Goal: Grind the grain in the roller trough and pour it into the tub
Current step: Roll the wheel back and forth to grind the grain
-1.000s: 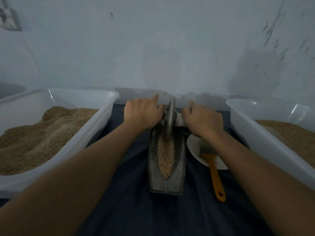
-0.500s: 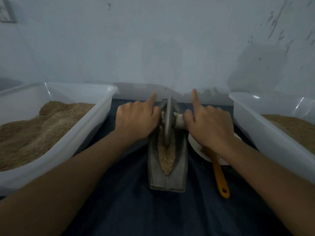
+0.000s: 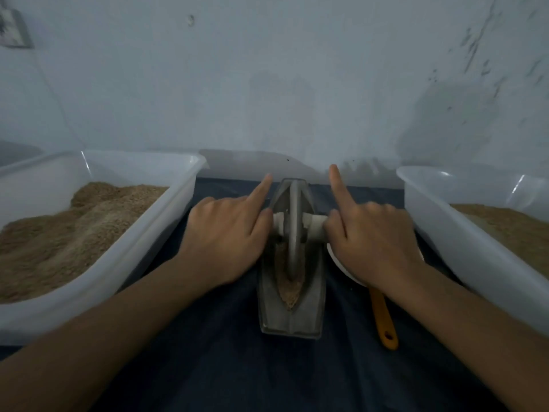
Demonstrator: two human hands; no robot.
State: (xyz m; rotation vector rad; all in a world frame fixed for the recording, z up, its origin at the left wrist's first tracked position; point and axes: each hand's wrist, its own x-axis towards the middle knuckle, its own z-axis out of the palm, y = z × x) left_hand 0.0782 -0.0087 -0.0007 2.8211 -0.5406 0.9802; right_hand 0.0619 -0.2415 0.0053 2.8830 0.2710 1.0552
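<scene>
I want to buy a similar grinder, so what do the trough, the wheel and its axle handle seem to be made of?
The trough looks like dull grey cast metal, matte and worn. The wheel shows the same grey with a faint sheen on its rim, so probably metal too. The axle handle is pale and off-white, perhaps wood or plastic; the dim light leaves that open.

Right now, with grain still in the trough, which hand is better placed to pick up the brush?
Right, probably. The right hand grips the roller's axle directly above the plate and the orange brush handle. The left hand sits across the trough, farther away.
</scene>
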